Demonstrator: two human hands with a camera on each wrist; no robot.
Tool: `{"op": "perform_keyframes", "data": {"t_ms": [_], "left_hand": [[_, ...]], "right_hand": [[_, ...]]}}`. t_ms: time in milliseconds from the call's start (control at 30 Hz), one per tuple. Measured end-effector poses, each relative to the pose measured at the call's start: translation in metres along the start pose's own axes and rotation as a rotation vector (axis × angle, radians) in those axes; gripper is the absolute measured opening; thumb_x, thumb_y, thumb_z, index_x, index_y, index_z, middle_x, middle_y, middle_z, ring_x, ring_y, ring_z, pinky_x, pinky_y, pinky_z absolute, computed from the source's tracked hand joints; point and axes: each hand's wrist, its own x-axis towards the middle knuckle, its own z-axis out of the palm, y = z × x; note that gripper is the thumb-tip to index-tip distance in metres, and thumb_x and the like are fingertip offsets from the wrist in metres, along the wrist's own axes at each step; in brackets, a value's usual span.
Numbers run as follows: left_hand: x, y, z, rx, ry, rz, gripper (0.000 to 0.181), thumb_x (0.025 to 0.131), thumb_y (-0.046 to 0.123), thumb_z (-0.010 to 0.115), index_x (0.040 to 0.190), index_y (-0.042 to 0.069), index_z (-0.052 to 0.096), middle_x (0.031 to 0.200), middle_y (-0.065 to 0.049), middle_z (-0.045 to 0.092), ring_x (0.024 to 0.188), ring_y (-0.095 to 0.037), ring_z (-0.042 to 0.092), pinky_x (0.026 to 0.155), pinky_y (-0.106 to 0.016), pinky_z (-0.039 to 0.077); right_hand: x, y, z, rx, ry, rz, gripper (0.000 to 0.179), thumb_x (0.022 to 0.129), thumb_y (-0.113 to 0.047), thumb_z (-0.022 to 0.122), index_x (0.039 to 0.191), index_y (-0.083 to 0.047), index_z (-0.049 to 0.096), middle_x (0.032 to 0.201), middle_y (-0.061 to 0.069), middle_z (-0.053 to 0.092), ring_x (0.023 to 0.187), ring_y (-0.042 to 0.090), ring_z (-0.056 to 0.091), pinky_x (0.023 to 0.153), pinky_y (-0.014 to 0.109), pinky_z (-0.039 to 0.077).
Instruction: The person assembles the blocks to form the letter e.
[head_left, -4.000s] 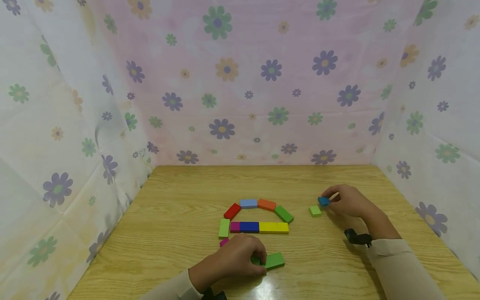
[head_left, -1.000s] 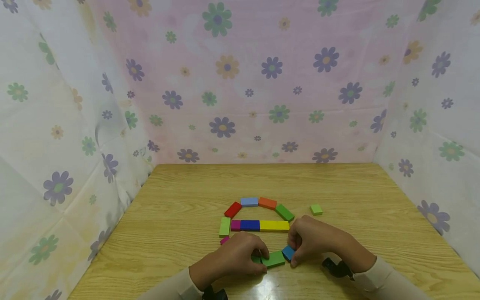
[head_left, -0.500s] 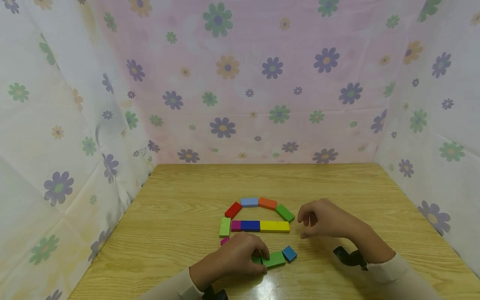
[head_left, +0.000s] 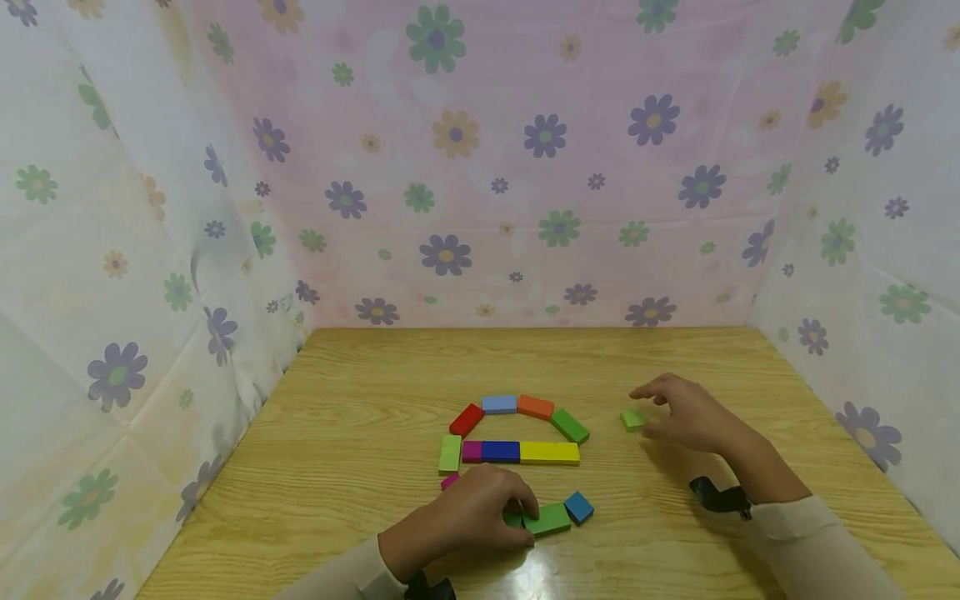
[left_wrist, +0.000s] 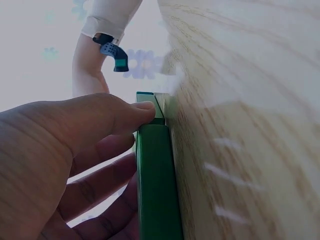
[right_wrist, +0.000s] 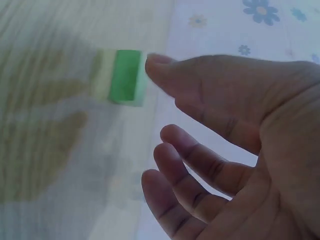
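Note:
My left hand (head_left: 480,512) pinches the near end of a green block (head_left: 549,520) lying on the table, thumb on one side and index finger on the other. Under that hand a second green block (left_wrist: 157,185) lies end to end with it, mostly hidden in the head view. A small blue block (head_left: 579,507) sits at the other end, turned at an angle. Farther right, my right hand (head_left: 693,415) holds nothing; its thumb and fingers are spread around a small light green block (head_left: 632,420). In the right wrist view that block (right_wrist: 126,76) lies just beyond the thumb tip.
A curve of light green (head_left: 450,455), red (head_left: 467,419), light blue (head_left: 499,405), orange (head_left: 536,407) and green (head_left: 570,426) blocks surrounds a row of magenta, dark blue (head_left: 501,452) and yellow (head_left: 550,453) blocks. Another magenta block (head_left: 449,483) peeks out behind my left hand. Flowered cloth borders the table.
My right hand brought the blue block from the right to the green block's end, let go, then moved back right to the light green block. The left hand stayed in place.

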Motion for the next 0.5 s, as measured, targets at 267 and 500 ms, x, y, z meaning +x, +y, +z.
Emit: {"op": "perform_keyframes", "data": {"t_ms": [267,500], "left_hand": [[0.0,0.0,0.0,0.01,0.003,0.017,0.018,0.085,0.031,0.087,0.101,0.026,0.08,0.096,0.023,0.071,0.083,0.011,0.057,0.075,-0.012,0.048],[0.001,-0.001,0.0,0.021,0.016,0.021,0.017,0.085,0.031,0.087,0.1,0.026,0.08,0.096,0.022,0.071,0.083,0.011,0.057,0.075,-0.012,0.047]], "right_hand": [[0.003,0.006,0.008,0.069,-0.073,0.104,0.05,0.09,-0.01,0.079,0.137,-0.005,0.065,0.135,0.021,0.059,0.119,0.046,0.062,0.084,0.05,0.06],[0.005,0.011,0.013,0.065,-0.083,0.098,0.039,0.091,-0.011,0.077,0.13,-0.006,0.07,0.128,0.015,0.066,0.109,0.035,0.067,0.081,0.046,0.059]]}}
